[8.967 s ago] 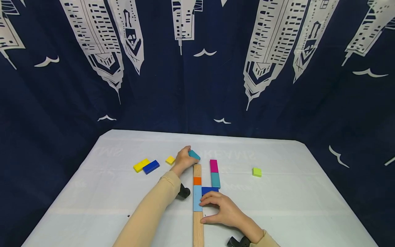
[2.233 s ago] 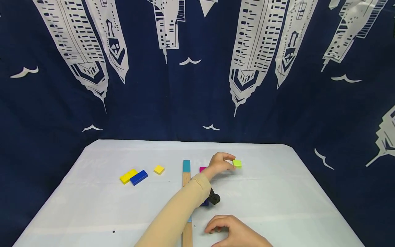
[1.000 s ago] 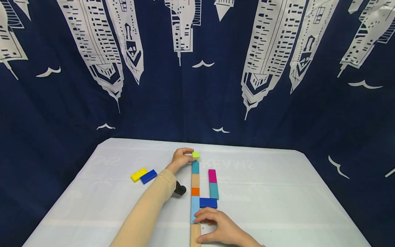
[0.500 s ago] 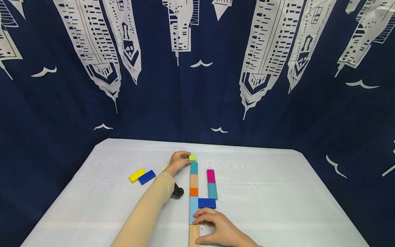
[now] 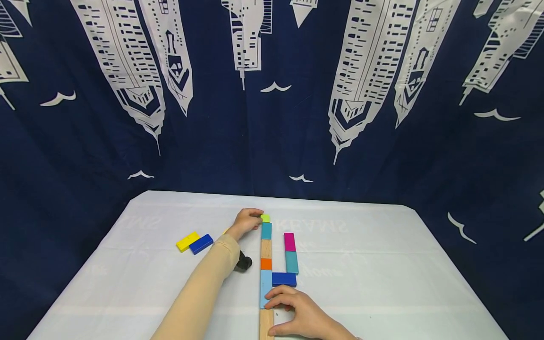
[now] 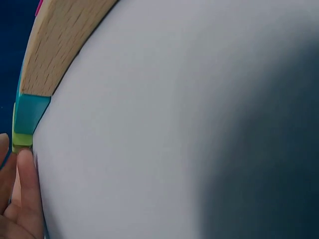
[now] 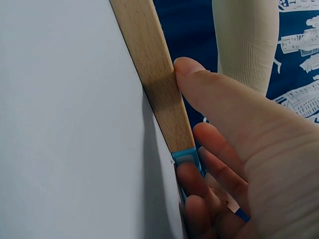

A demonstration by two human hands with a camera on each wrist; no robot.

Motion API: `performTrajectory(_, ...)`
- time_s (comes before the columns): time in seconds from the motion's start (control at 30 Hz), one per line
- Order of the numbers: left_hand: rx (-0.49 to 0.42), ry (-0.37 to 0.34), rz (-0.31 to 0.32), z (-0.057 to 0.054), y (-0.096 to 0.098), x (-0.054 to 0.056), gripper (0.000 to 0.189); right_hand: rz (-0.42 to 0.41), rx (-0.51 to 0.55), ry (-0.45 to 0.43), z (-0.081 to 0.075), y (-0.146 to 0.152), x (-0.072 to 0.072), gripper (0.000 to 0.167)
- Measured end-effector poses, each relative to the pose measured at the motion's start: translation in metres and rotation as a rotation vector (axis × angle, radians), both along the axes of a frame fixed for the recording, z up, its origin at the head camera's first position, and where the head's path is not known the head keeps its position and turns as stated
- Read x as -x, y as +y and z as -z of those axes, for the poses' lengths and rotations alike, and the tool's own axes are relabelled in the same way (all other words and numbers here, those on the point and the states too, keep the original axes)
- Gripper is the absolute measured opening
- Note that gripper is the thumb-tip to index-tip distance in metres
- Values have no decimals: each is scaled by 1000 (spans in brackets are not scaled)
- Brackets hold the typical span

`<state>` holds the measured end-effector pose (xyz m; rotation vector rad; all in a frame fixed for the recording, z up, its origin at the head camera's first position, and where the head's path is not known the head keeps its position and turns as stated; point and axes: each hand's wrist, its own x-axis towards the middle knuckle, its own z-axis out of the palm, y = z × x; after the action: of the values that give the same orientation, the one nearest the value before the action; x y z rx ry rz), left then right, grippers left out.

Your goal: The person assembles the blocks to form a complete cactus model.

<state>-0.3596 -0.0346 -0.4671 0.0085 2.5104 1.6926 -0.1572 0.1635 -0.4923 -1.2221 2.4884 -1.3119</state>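
A straight row of blocks runs up the middle of the table. From the far end come a lime green block point(image 5: 266, 218), a teal block point(image 5: 266, 230), a short wooden block point(image 5: 266, 248), an orange block point(image 5: 266, 264), a light blue block point(image 5: 265, 283) and a long wooden block point(image 5: 266, 323). My left hand point(image 5: 246, 222) touches the lime block with a fingertip at its far end; the thumb sits apart from it. With loosely bent fingers, my right hand point(image 5: 306, 314) rests fingertips on the light blue block and its thumb against the long wooden block point(image 7: 157, 79).
Right of the row lie a dark blue block point(image 5: 284, 279), a second teal block point(image 5: 291, 262) and a magenta block point(image 5: 289, 242). A yellow block point(image 5: 187, 241) and another blue block point(image 5: 201, 244) lie at the left. The white table point(image 5: 382, 264) ends before a navy curtain point(image 5: 263, 132).
The left hand carried the lime block from the right side to the row's far end, against the teal block. Its thumb has drawn off the block. The right hand has returned to the row.
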Motion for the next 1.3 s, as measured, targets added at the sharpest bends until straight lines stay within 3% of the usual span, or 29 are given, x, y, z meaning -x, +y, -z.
performTrajectory(0.3,31,56,-47,1,4,-1,26,7,-9,-23,0,1,0,36)
performTrajectory(0.5,43,50,-55,-1,6,-2,23,-2,-1,-32,0,0,-1,36)
performTrajectory(0.73,25,22,-45,-2,6,-3,22,3,0,-21,1,0,0,36)
performTrajectory(1.0,-8,-13,18,-3,4,-5,35,-1,2,6,1,0,0,37)
performTrajectory(1.3,-11,-11,-1,-1,3,-3,36,1,-2,-4,0,0,1,36)
